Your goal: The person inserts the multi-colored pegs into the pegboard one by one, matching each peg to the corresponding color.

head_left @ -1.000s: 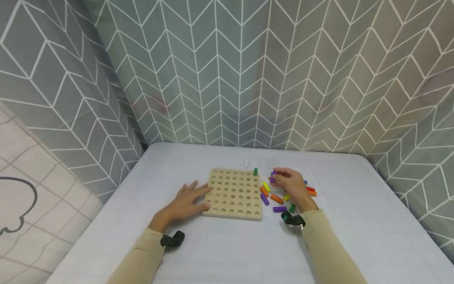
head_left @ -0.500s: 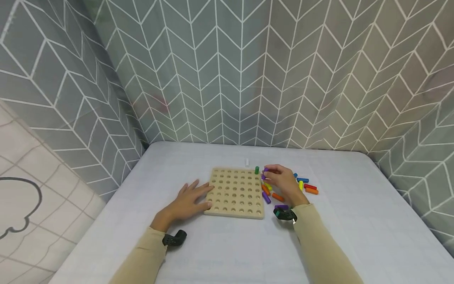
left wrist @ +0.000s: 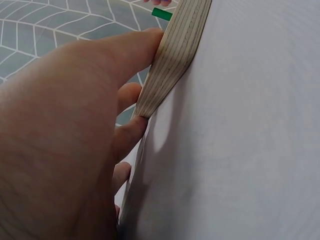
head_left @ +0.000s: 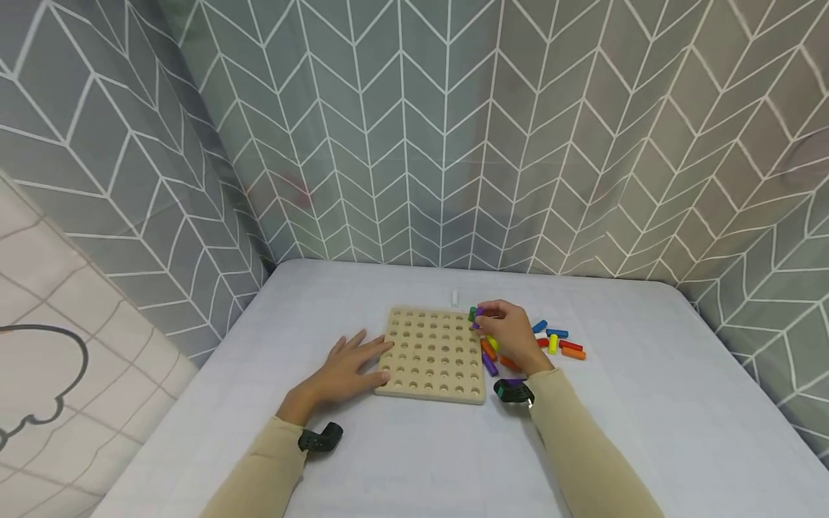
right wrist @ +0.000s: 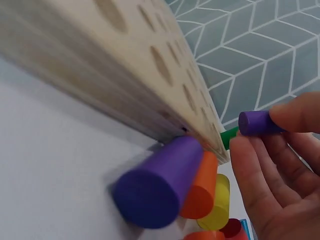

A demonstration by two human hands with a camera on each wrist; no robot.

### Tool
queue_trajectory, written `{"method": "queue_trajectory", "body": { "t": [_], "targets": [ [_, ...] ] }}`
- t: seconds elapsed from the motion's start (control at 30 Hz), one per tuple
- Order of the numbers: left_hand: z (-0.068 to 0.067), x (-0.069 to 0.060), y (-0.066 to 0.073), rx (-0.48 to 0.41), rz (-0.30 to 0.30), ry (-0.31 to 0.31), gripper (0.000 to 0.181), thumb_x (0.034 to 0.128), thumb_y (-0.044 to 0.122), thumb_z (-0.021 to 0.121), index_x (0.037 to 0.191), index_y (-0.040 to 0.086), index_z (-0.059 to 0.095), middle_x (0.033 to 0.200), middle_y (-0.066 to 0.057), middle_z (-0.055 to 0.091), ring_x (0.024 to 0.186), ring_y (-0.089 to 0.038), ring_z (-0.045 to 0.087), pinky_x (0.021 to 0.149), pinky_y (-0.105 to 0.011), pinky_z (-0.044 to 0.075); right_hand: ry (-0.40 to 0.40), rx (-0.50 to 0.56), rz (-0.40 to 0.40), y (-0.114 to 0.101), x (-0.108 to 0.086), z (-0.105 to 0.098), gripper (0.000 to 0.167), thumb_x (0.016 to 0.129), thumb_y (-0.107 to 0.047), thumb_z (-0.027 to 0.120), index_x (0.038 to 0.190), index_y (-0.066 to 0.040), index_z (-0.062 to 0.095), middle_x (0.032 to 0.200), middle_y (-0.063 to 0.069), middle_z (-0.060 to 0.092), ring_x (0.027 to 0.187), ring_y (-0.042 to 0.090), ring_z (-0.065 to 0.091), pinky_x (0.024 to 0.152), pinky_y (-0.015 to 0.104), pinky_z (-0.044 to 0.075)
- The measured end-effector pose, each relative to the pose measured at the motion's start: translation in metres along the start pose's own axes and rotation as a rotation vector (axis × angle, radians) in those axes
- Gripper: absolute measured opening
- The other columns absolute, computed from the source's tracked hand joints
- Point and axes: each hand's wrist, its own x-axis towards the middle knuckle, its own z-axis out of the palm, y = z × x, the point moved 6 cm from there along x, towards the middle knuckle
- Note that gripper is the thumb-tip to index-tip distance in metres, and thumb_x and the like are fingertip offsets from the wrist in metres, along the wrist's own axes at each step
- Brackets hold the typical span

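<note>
A square wooden board with rows of holes [head_left: 430,354] lies on the table, a green peg [head_left: 472,314] standing at its far right corner. My right hand [head_left: 512,337] pinches a purple peg [head_left: 478,314] between thumb and fingers, over the board's right edge just beside the green peg; the right wrist view shows this purple peg [right wrist: 259,123] near the green peg [right wrist: 229,136]. With fingers spread, my left hand [head_left: 346,368] rests on the board's left edge, and in the left wrist view its thumb and fingers touch the board's side [left wrist: 175,55].
Loose pegs lie right of the board: purple [head_left: 490,365], orange [head_left: 509,363], yellow [head_left: 553,344], red [head_left: 571,345] and blue [head_left: 557,333] among them. A white peg [head_left: 455,298] is behind the board. A patterned curtain [head_left: 427,144] hangs behind the table.
My right hand has moved left with the purple peg, from above the loose pegs to the board's far right corner. The left hand has stayed on the board's edge.
</note>
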Motion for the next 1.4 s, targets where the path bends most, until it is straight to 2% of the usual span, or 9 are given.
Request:
{"method": "queue_trajectory", "body": {
  "t": [0.23,0.73,0.97,1.23,1.4],
  "targets": [
    [0.002,-0.002,0.006,-0.004,0.004,-0.009,0.068,0.0943,0.064,0.054,0.152,0.03,0.045,0.161,0.002,0.034,0.153,-0.032,0.01,0.12,-0.057,-0.003,0.008,-0.077,-0.001,0.005,-0.003,0.003,0.032,0.097,-0.016,0.065,0.128,-0.006,0.062,0.118,0.012,0.064,0.102,0.025,0.067,0.095,0.037,0.054],
    [0.002,-0.004,0.008,-0.011,0.01,-0.011,0.067,0.0946,0.063,0.054,0.152,0.029,0.046,0.16,0.001,0.034,0.153,-0.033,0.011,0.12,-0.058,-0.002,0.056,-0.212,-0.02,0.013,0.002,0.005,0.029,0.096,-0.017,0.067,0.123,-0.009,0.064,0.119,0.009,0.065,0.103,0.024,0.064,0.094,0.039,0.055],
    [0.0,-0.003,0.007,-0.007,0.0,-0.002,0.067,0.0945,0.062,0.055,0.152,0.029,0.046,0.16,0.003,0.034,0.153,-0.032,0.011,0.12,-0.057,-0.002,0.061,-0.211,-0.037,0.007,0.001,0.007,0.028,0.096,-0.016,0.067,0.122,-0.008,0.065,0.119,0.01,0.065,0.106,0.025,0.063,0.095,0.041,0.054],
    [0.0,0.0,0.004,0.004,-0.002,-0.003,0.068,0.0942,0.064,0.054,0.153,0.031,0.045,0.161,0.003,0.033,0.153,-0.03,0.01,0.121,-0.057,-0.002,0.059,-0.276,-0.07,0.003,0.003,0.005,0.024,0.095,-0.016,0.069,0.118,-0.007,0.064,0.113,0.01,0.065,0.104,0.026,0.061,0.097,0.043,0.052],
    [-0.001,-0.001,0.003,0.002,-0.005,-0.002,0.068,0.094,0.064,0.054,0.152,0.03,0.045,0.161,0.002,0.033,0.153,-0.032,0.01,0.12,-0.057,-0.002,0.043,-0.252,-0.055,0.002,0.004,0.006,0.027,0.095,-0.015,0.069,0.119,-0.006,0.064,0.114,0.011,0.065,0.105,0.027,0.062,0.096,0.043,0.053]
  ]
}}
